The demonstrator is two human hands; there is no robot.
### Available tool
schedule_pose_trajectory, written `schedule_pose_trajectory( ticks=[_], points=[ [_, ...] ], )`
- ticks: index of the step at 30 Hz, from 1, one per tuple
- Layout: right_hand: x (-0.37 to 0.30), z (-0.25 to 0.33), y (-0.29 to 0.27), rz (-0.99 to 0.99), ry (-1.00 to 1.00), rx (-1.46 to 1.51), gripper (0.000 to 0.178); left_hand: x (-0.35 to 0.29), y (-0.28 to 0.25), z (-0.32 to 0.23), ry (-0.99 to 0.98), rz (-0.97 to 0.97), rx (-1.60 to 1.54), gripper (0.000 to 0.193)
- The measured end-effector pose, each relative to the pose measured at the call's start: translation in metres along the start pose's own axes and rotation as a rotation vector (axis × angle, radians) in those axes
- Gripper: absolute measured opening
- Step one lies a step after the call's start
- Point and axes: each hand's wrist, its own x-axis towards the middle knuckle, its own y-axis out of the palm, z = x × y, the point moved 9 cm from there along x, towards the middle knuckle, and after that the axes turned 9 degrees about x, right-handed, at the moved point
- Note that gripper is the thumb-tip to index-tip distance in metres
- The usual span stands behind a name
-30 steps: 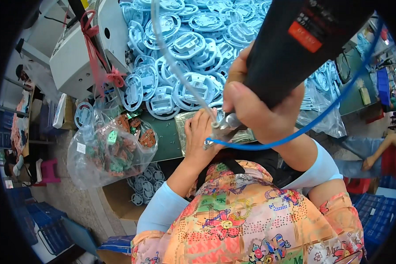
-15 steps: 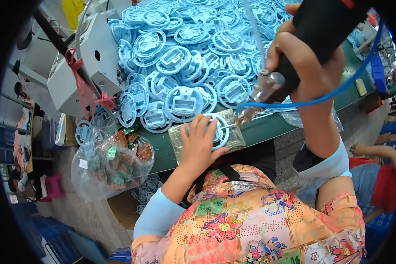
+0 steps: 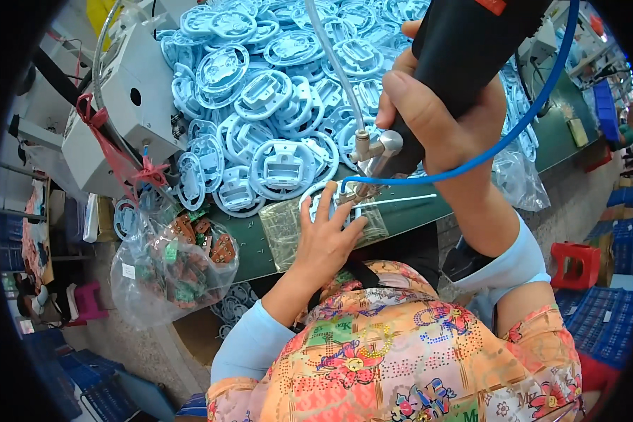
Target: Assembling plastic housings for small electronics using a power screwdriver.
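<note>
My left hand (image 3: 325, 243) bends its fingers over a light blue round plastic part (image 3: 316, 191), holding it down on a flat, tape-wrapped pad (image 3: 278, 228) at the table's front edge. The black powered screwdriver (image 3: 461, 60) is gripped in my right hand (image 3: 446, 116) and tilts down to the left. Its metal nozzle (image 3: 376, 155), fed by a clear hose (image 3: 330, 63) and a blue tube (image 3: 499, 151), reaches the part beside my left fingertips. The fingers and nozzle hide the contact point and most of the part. A thin white rod (image 3: 404, 200) sticks out to the right.
Many similar light blue parts (image 3: 281, 165) are heaped across the green table (image 3: 253, 246). A grey-white machine box (image 3: 130, 98) stands at left, above a clear bag of circuit boards (image 3: 179, 264). Another plastic bag (image 3: 520, 179) and a red stool (image 3: 575, 266) are at right.
My right hand has brought the screwdriver left and its nozzle down onto the part by my left fingers. The view has shifted; a person at right has left it, and a red stool shows.
</note>
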Motion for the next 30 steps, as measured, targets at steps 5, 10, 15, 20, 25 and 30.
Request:
schedule_pose_trajectory(
  ticks=[5,10,15,20,25,30],
  points=[
    [0.004,0.002,0.0,0.009,-0.013,-0.034,0.039,0.006,-0.003,-0.001,-0.055,0.044,0.025,0.048],
    [0.001,0.001,-0.006,-0.114,0.09,-0.05,0.043,0.006,0.003,0.001,-0.068,0.096,0.062,0.053],
    [-0.003,-0.001,-0.001,-0.127,0.116,-0.022,0.041,0.006,0.001,0.001,-0.049,0.07,0.03,0.044],
    [-0.001,-0.002,0.005,0.031,0.002,-0.005,0.04,0.005,-0.002,0.0,-0.033,0.027,0.012,0.028],
    [-0.011,-0.013,-0.011,-0.096,-0.011,0.036,0.038,0.009,-0.005,0.0,-0.023,0.006,-0.002,0.024],
    [-0.02,-0.016,0.007,0.017,-0.017,-0.104,0.04,0.007,0.001,0.0,-0.036,0.068,-0.02,0.027]
  ],
)
